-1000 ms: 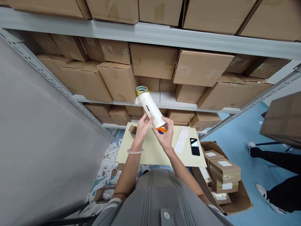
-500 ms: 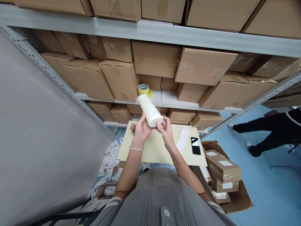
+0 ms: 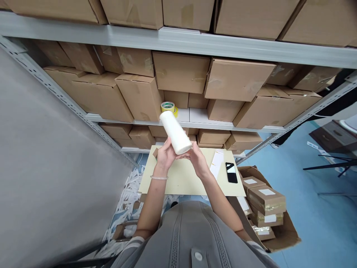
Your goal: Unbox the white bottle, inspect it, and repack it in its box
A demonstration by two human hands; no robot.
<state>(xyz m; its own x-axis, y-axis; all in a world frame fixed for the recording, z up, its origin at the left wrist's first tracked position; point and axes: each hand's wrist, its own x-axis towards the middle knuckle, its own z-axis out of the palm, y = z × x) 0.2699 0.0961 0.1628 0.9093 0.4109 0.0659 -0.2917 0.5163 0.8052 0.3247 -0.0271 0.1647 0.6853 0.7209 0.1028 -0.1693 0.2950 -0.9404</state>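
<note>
A smooth white cylinder (image 3: 175, 133), perhaps a wrapped bottle, is held tilted above the pale yellow tabletop (image 3: 181, 182), its lower end toward me. My left hand (image 3: 166, 155) is closed round its left side and underside near that end. My right hand (image 3: 198, 160) supports it from the right, the fingers reaching beneath it and partly hidden. Behind its far end, rolls of yellow tape (image 3: 168, 107) sit on the shelf. To the right of my hands, a white paper strip (image 3: 216, 163) and a black phone (image 3: 231, 172) lie on the tabletop.
Metal shelves (image 3: 178, 39) packed with cardboard boxes (image 3: 181, 72) stand ahead. A large open carton (image 3: 288, 232) of labelled parcels is at the right of the table. White paper scraps (image 3: 126, 197) cover the floor at left, beside a grey wall (image 3: 55, 167).
The cylinder has turned a little in my hands, and my right fingers have shifted from its near end to underneath. The person at the right has moved mostly behind the shelf.
</note>
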